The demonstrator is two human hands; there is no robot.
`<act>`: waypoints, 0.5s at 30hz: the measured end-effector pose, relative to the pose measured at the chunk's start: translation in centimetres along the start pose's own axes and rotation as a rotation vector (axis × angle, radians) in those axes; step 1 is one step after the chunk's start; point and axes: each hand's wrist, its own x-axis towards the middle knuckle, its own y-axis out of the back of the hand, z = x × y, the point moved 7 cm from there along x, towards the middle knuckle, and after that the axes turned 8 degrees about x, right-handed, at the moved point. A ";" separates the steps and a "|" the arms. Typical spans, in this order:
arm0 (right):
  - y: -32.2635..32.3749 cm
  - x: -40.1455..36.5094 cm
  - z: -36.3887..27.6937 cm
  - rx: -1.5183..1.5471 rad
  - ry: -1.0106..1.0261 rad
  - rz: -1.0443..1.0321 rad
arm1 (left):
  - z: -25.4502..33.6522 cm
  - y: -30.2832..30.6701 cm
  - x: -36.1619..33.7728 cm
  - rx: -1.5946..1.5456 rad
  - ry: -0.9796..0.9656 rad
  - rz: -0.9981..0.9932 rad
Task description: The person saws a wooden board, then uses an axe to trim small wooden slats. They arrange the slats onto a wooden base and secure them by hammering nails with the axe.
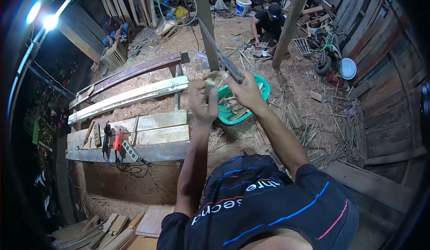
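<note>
In front of my chest, my right hand (244, 91) is closed around the handle end of a long-bladed tool (230, 67). Its narrow grey blade slants up and to the left, past a wooden post. My left hand (204, 102) is raised just left of it, fingers curled around a small piece of wood (209, 84), partly hidden by the fingers. Below and behind both hands stands a green plastic tub (264, 91) with wood scraps in it.
To the left, a plank bench (163, 136) bears a red power tool (118, 140) and a power strip (131, 151). Beyond it lie long beams (130, 98). Two people (268, 24) (114, 30) crouch further back. A motorbike (324, 48) stands right, near scattered sticks (309, 133).
</note>
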 end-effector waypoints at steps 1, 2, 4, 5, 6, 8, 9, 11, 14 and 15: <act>0.7 -0.3 -0.5 -0.068 0.018 0.021 | 1.1 -0.4 0.6 0.033 -0.074 0.018; 1.6 -0.4 -1.1 -0.137 0.040 0.039 | 1.5 -1.4 1.4 -0.023 -0.027 -0.064; 2.7 -0.6 -3.5 -0.216 0.141 0.074 | -1.3 -2.8 1.7 -0.189 0.188 -0.108; 3.4 -1.0 -4.2 -0.218 0.116 0.097 | -2.5 -3.7 1.5 -0.272 0.299 -0.130; 4.1 -1.3 -4.8 -0.216 0.094 0.124 | -1.1 -4.7 2.3 -0.296 0.365 -0.077; 5.7 -1.7 -5.5 -0.110 0.142 0.162 | -2.9 -5.5 2.3 -0.172 0.395 -0.048; 6.7 -1.8 -5.7 -0.115 0.147 0.178 | -3.4 -5.6 2.4 -0.111 0.406 -0.028; 8.6 -2.3 -6.3 -0.125 0.158 0.206 | -3.7 -6.2 1.9 -0.202 0.474 -0.077; 9.8 -2.7 -6.9 -0.151 0.196 0.244 | -2.3 -8.2 1.5 -0.179 0.418 -0.254; 10.2 -2.8 -7.0 -0.137 0.231 0.260 | -1.5 -9.0 1.2 -0.218 0.433 -0.289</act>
